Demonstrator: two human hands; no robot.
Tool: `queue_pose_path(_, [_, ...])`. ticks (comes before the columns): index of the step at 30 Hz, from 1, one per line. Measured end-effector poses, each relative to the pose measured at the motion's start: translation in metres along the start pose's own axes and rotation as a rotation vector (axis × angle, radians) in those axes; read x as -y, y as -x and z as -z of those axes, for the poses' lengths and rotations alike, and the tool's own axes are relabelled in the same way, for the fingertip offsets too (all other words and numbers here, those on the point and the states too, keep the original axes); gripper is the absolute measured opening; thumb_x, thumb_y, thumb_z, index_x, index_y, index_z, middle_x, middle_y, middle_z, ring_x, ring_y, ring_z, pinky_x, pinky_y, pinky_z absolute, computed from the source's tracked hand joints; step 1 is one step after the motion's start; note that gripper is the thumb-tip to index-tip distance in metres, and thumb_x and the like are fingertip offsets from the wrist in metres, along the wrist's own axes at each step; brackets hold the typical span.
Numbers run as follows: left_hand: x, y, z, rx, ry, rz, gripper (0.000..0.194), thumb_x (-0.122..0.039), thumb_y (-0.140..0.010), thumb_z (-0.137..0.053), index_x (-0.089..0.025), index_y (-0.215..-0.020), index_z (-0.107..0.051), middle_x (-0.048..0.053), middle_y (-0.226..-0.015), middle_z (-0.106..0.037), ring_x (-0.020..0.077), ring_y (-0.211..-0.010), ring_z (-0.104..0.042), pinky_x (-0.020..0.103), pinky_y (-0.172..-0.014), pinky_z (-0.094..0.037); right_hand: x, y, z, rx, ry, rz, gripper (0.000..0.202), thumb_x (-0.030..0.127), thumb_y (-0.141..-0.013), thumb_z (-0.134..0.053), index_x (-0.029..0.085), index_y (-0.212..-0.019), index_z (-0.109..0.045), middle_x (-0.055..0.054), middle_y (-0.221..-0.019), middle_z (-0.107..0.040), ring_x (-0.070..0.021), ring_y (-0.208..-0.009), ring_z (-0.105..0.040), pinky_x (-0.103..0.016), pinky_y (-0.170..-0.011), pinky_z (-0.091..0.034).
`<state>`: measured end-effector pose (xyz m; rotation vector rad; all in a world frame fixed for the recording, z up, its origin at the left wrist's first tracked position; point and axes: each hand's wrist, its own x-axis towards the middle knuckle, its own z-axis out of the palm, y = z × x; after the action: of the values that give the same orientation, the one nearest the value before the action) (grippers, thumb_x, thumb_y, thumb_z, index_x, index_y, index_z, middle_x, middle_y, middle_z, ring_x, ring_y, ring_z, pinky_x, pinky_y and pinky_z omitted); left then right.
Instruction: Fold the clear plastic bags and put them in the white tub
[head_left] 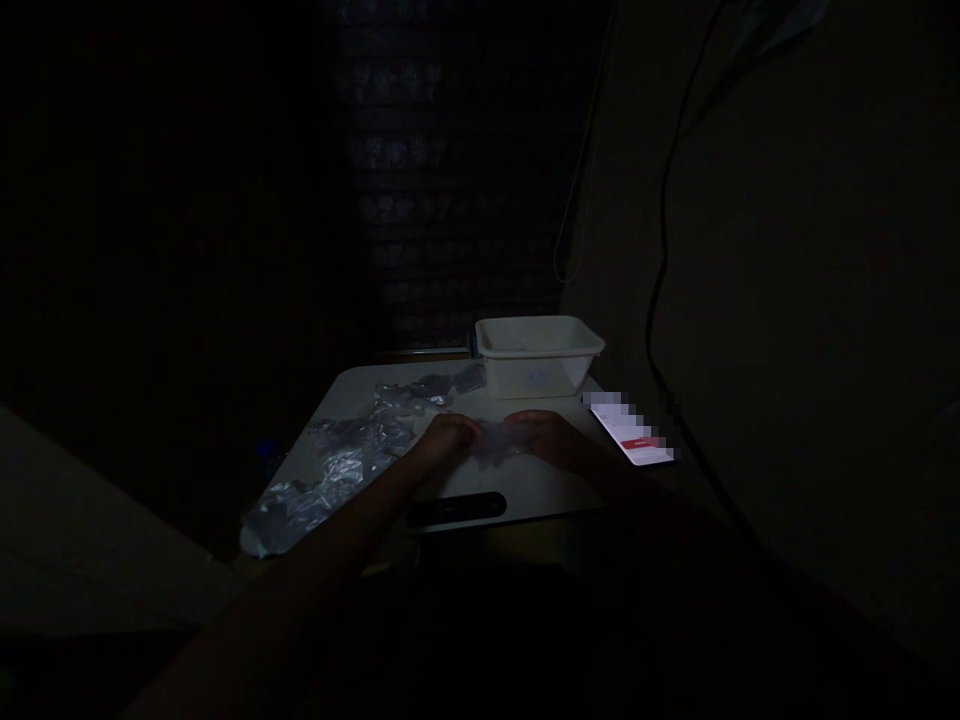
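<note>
My left hand (448, 440) and my right hand (546, 437) are close together over the middle of a white board (457, 482). Between them they hold a small clear plastic bag (499, 440), the fingers of each hand pinched on one side of it. The bag looks thin and crinkled, and the dim light hides whether anything is in it. More crumpled clear plastic bags (352, 462) lie spread along the left side of the board, beyond and beside my left forearm.
A white plastic tub (534, 372) stands at the board's far right corner. To the right lies a phone (628, 430) with its screen lit. A dark handle slot (457, 510) is at the near edge. A cable (663, 250) hangs down the right wall.
</note>
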<state>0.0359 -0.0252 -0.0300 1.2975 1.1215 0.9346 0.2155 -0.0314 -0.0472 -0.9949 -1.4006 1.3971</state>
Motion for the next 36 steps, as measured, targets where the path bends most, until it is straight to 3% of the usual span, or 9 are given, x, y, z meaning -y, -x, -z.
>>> queue_pose_path(3, [0.009,-0.004,0.005,-0.025,-0.169,-0.017,0.015,-0.008,-0.058,-0.042,-0.011,-0.058,-0.057,-0.001,-0.046,-0.054,0.0091,-0.043,-0.049,0.020,-0.047,-0.039,-0.002,-0.001,0.014,-0.030,0.187,0.050,0.028,0.015,-0.058,-0.052,0.014,-0.085,-0.059,-0.007,-0.086,-0.062,-0.0174,-0.076,-0.056,-0.032,-0.067,-0.043])
queue_pose_path(6, [0.015,-0.004,0.008,-0.019,-0.461,-0.155,0.025,-0.018,-0.069,-0.039,-0.010,-0.082,-0.059,0.007,-0.077,-0.063,0.0157,-0.071,-0.057,0.027,-0.066,-0.043,-0.006,-0.005,0.021,-0.181,0.527,0.079,0.027,0.012,-0.062,-0.042,0.015,-0.082,-0.061,-0.009,-0.091,-0.061,-0.0196,-0.086,-0.055,-0.036,-0.078,-0.041])
queue_pose_path(9, [0.019,-0.001,0.006,0.069,-0.852,-0.372,0.038,-0.023,-0.078,-0.029,-0.010,-0.108,-0.048,0.012,-0.116,-0.047,0.0177,-0.108,-0.040,0.030,-0.089,-0.031,-0.008,-0.007,0.013,-0.333,0.888,0.148,0.035,0.009,-0.065,-0.036,0.011,-0.092,-0.059,-0.011,-0.101,-0.058,-0.0187,-0.096,-0.050,-0.035,-0.087,-0.035])
queue_pose_path(12, [0.023,0.003,-0.003,0.148,-1.190,-0.394,0.046,-0.028,-0.081,-0.023,-0.008,-0.122,-0.031,0.013,-0.129,-0.028,0.0195,-0.120,-0.020,0.036,-0.095,-0.021,-0.009,-0.004,-0.006,-0.227,1.133,0.282,0.041,0.013,-0.072,-0.030,0.006,-0.108,-0.048,-0.013,-0.114,-0.049,-0.0167,-0.105,-0.043,-0.032,-0.091,-0.031])
queue_pose_path(15, [0.028,0.008,-0.013,0.175,-1.386,-0.354,0.051,-0.031,-0.081,-0.019,-0.005,-0.125,-0.020,0.015,-0.131,-0.021,0.0223,-0.121,-0.015,0.042,-0.094,-0.020,-0.011,0.001,-0.023,-0.036,1.359,0.395,0.043,0.024,-0.079,-0.025,0.008,-0.115,-0.042,-0.012,-0.122,-0.041,-0.0188,-0.113,-0.034,-0.038,-0.094,-0.024])
queue_pose_path(21, [0.028,0.019,-0.023,0.212,-1.529,-0.300,0.051,-0.030,-0.082,-0.014,-0.004,-0.126,-0.019,0.015,-0.132,-0.019,0.0221,-0.122,-0.013,0.047,-0.094,-0.015,-0.025,0.010,-0.031,0.092,1.543,0.349,0.051,0.038,-0.082,-0.016,0.010,-0.120,-0.035,-0.012,-0.127,-0.034,-0.0201,-0.117,-0.026,-0.042,-0.094,-0.020])
queue_pose_path(36, [0.022,0.022,-0.027,0.210,-1.571,-0.257,0.050,-0.029,-0.082,-0.015,-0.006,-0.126,-0.019,0.014,-0.132,-0.017,0.0237,-0.122,-0.012,0.053,-0.091,-0.010,-0.025,0.012,-0.031,0.117,1.566,0.266,0.051,0.039,-0.082,-0.017,0.011,-0.122,-0.032,-0.013,-0.129,-0.028,-0.0196,-0.119,-0.023,-0.044,-0.093,-0.018])
